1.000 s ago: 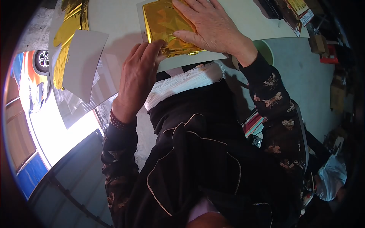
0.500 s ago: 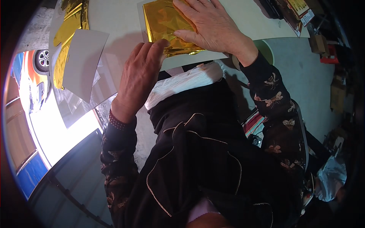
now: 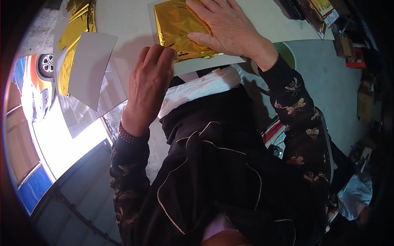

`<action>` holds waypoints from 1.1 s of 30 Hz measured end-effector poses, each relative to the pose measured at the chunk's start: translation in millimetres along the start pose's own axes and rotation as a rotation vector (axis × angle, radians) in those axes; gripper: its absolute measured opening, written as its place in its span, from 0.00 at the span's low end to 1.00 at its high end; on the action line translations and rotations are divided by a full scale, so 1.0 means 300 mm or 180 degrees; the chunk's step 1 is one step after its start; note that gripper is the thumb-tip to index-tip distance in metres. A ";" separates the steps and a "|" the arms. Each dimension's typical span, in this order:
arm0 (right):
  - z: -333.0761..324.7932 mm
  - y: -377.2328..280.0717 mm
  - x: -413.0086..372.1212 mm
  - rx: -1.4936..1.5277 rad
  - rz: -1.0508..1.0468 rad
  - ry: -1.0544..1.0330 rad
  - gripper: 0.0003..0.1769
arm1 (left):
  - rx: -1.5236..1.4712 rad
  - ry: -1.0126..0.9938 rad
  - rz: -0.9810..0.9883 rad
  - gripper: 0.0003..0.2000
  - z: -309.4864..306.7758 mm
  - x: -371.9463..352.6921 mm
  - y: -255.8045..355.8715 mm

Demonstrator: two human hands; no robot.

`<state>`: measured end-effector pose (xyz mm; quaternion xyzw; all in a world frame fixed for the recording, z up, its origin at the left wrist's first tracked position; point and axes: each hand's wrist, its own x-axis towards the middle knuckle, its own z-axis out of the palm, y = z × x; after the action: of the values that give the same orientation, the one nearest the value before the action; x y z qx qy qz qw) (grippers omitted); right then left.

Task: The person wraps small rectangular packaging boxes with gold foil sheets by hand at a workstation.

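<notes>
A shiny gold foil sheet (image 3: 180,24) lies on a pale board on the table (image 3: 135,20), its surface creased. My right hand (image 3: 232,30) rests on the foil's right part with fingers spread, the thumb pointing left across it. At the foil's lower left corner is my left hand (image 3: 151,78), fingers pinched together on the foil's edge. Further left, more gold foil (image 3: 65,69) lies partly under a grey-white sheet (image 3: 90,61).
Dark items and printed packets (image 3: 322,8) sit at the table's upper right. A green round container (image 3: 286,55) stands below the table edge. Boxes (image 3: 344,47) and a pale plastic bag (image 3: 355,197) are at right. An orange car (image 3: 37,82) shows at left.
My left hand has shifted slightly left and down along the foil's lower left corner, its fingers more tightly bunched. My right hand has hardly moved.
</notes>
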<state>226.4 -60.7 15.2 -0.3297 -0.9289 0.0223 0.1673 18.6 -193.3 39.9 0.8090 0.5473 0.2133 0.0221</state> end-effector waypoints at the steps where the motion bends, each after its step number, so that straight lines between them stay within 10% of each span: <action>1: 0.003 0.001 0.000 -0.0039 -0.0006 0.0020 0.46 | 0.0007 0.0028 -0.0001 0.15 -0.001 -0.002 -0.001; 19: 0.007 0.002 -0.002 -0.0118 -0.0026 0.0039 0.47 | -0.0098 0.0042 -0.0087 0.09 -0.016 -0.017 -0.049; 25: 0.002 0.005 0.000 -0.0010 -0.0009 -0.0020 0.47 | 0.0096 0.0908 0.0396 0.27 0.066 0.218 -0.043; 33: 0.028 0.011 0.002 -0.0233 0.0000 0.0012 0.46 | 0.0393 0.0325 0.0487 0.40 0.167 0.191 -0.107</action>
<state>225.2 -57.1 7.0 -0.3356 -0.9288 -0.0124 0.1569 26.7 -119.2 4.2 0.8363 0.4965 0.2212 -0.0720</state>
